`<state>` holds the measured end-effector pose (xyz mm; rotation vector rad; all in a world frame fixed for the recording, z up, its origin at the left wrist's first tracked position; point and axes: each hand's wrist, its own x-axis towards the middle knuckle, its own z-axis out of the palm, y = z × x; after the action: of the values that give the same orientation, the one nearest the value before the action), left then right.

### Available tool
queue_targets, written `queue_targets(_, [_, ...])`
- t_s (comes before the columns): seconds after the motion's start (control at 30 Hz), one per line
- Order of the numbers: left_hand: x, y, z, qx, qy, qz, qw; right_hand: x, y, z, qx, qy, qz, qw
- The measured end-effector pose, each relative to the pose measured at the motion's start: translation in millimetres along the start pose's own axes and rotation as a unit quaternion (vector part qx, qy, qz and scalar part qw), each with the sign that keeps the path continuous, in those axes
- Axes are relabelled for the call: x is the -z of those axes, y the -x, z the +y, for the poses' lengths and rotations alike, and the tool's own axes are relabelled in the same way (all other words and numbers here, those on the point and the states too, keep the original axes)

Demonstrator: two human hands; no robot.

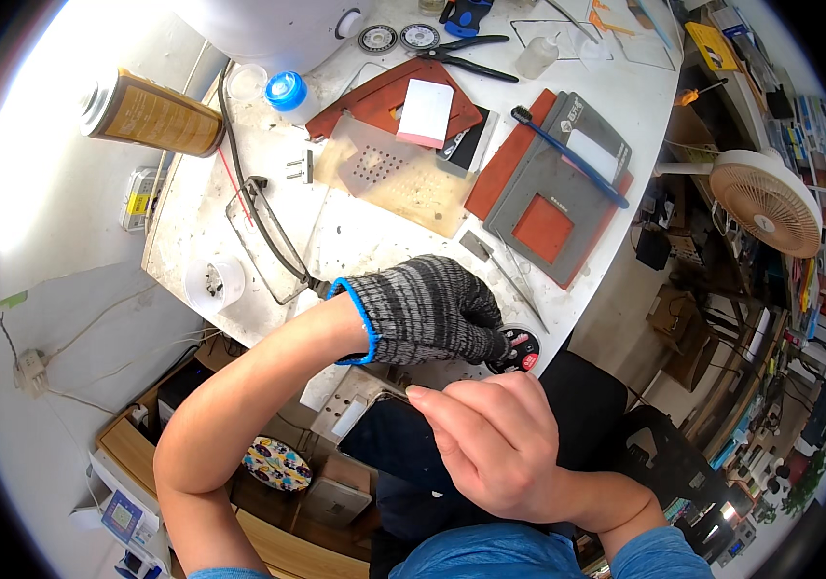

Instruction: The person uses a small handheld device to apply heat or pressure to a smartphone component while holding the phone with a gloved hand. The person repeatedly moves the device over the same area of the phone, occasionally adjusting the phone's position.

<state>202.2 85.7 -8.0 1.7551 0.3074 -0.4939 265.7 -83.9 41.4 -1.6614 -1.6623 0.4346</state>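
My left hand [418, 309], in a grey knitted glove with a blue cuff, is closed, its fingertips at a round black container [519, 345] with a red label on the table's front edge; what it grips is unclear. A black cable [273, 227] runs behind that glove. Below, my bare right hand [490, 444] is closed at the upper edge of a dark, glossy phone-like panel [384, 439], thumb and forefinger pinched there. A thin metal tool [519, 285] lies beside the gloved hand.
The white table [587, 261] holds grey and red mats [582, 154], a blue brush [572, 154], pliers [466, 63], a small cup [210, 285] and an amber can [157, 114]. A fan [760, 203] stands right; a black seat [591, 405] and shelving are below and right.
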Motion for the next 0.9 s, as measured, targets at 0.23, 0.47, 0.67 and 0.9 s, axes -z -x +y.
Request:
queue_targets(0.23, [-2.5, -2.8, -2.4, -0.002, -0.001, -0.002, 1.000, -2.1, 0.6, 1.0, 0.006, 0.001, 0.005, 1.000])
queue_targets(0.47, [-4.0, -3.5, -6.1, -0.041, -0.009, -0.004, 0.999, -1.4, 0.4, 0.4, 0.004, 0.002, 0.002, 1.000])
queue_targets(0.67, [-3.3, -4.2, -5.6, -0.042, -0.021, -0.005, 0.999, -1.2, 0.1, -0.3, 0.007, 0.004, 0.000, 1.000])
queue_targets(0.9, [-3.1, -4.2, -3.9, -0.033, -0.008, -0.011, 0.999, 0.2, -0.9, -1.0, 0.016, 0.009, -0.005, 1.000])
